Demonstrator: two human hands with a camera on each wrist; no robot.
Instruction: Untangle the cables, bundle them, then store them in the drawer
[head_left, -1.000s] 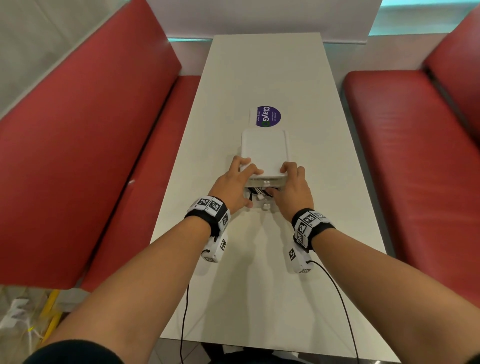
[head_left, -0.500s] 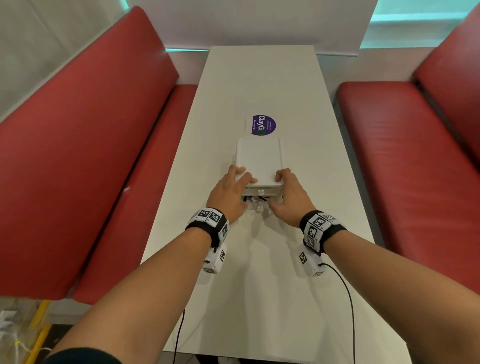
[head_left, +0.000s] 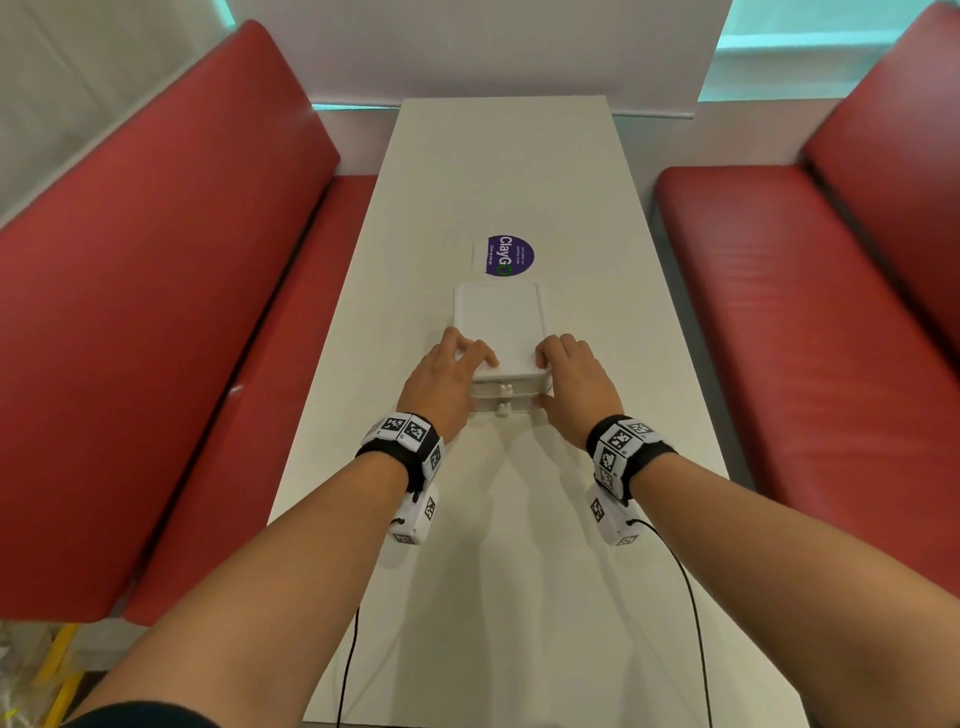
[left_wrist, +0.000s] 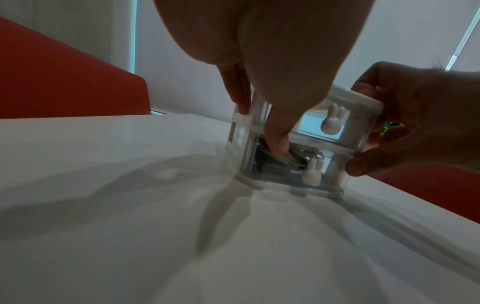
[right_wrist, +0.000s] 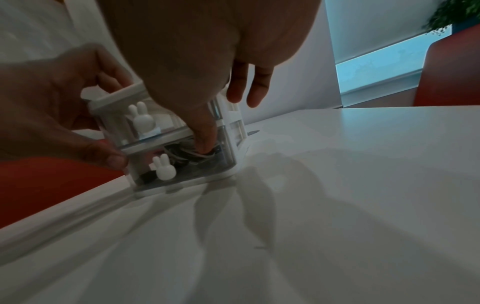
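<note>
A small white two-drawer box (head_left: 498, 322) stands mid-table, both drawers pushed in. Each clear drawer front has a rabbit-shaped knob (left_wrist: 311, 172). Dark and pale cables (left_wrist: 293, 158) lie bundled inside the lower drawer (right_wrist: 182, 164), seen through its front. My left hand (head_left: 457, 379) holds the box's front left corner, fingers on the lid, thumb (left_wrist: 278, 142) pressing on the lower drawer front. My right hand (head_left: 561, 374) holds the front right corner the same way, thumb (right_wrist: 205, 139) on the lower drawer.
The box sits on a long white table (head_left: 509, 571) with a purple round sticker (head_left: 509, 255) just behind it. Red padded benches (head_left: 156, 312) (head_left: 805, 312) run along both sides. Thin black wrist-camera wires (head_left: 691, 597) trail toward me.
The lower drawer, pulled out a little with cables showing, has slid in flush with the box. Both hands moved forward with it and stay on the front corners.
</note>
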